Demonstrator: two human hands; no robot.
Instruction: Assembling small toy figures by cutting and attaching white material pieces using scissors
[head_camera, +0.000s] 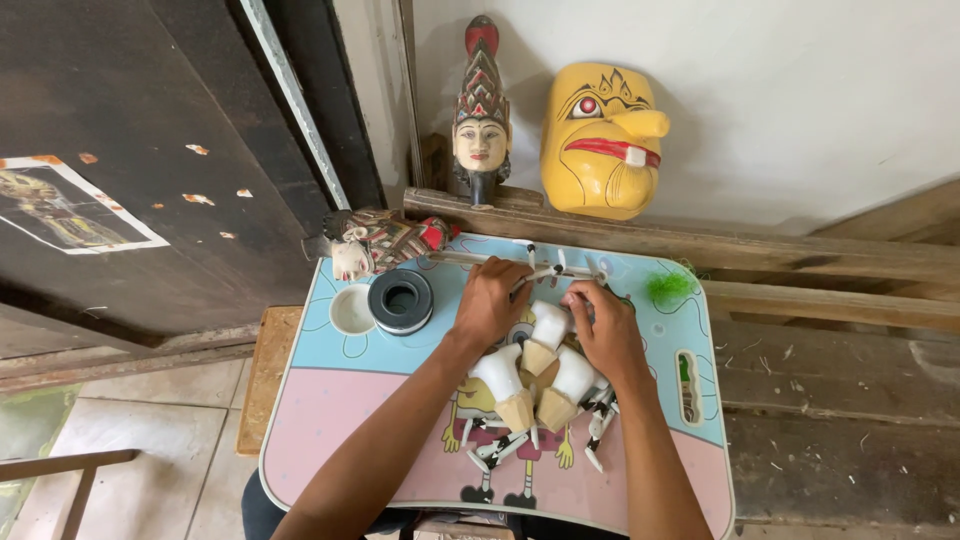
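A thin white stick (540, 270) lay across the far middle of the pastel tabletop (330, 400), pinched in the fingers of both the left hand (490, 300) and right hand (607, 330). Three white-and-tan puppet bodies (530, 375) rested between the wrists, a black tape roll (400, 300) to the left.

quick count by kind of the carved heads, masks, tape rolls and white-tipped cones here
Carved painted puppet heads: 2 (upright, lying)
Yellow wooden mask: 1
Black tape roll: 1
White-tipped tan cone pieces: 3 ()
Total: 7
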